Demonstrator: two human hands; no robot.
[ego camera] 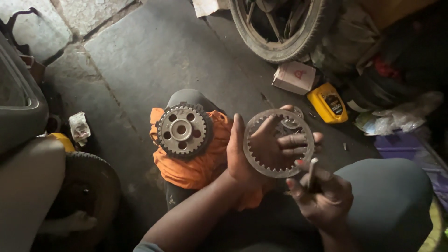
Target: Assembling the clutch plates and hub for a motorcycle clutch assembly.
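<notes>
ring plate held up for a look, small tool at the ready

nearest the camera, the right hand point(322, 198) is curled shut around a thin metal rod-like tool point(311, 171), its tip pointing up toward the work. just above it, the left hand point(261, 147) is spread wide inside a flat steel ring plate point(279, 143) with teeth along its inner edge; the fingers point(298, 140) splay through the opening and carry the plate upright, facing the camera. this looks like the inspecting or cleaning step on one plate of a clutch pack. the next move seems to call for a steady left hand and a careful touch of the tool on the teeth, without letting the ring slip off the fingers.

a little further out, on the knee, an orange rag point(196, 158) cradles a toothed hub gear point(182, 129) with round holes, apart from both hands. beyond, on the stone floor point(154, 51), lie a yellow oil bottle point(328, 102), a small cardboard box point(295, 77) and a spoked wheel point(280, 28).
</notes>
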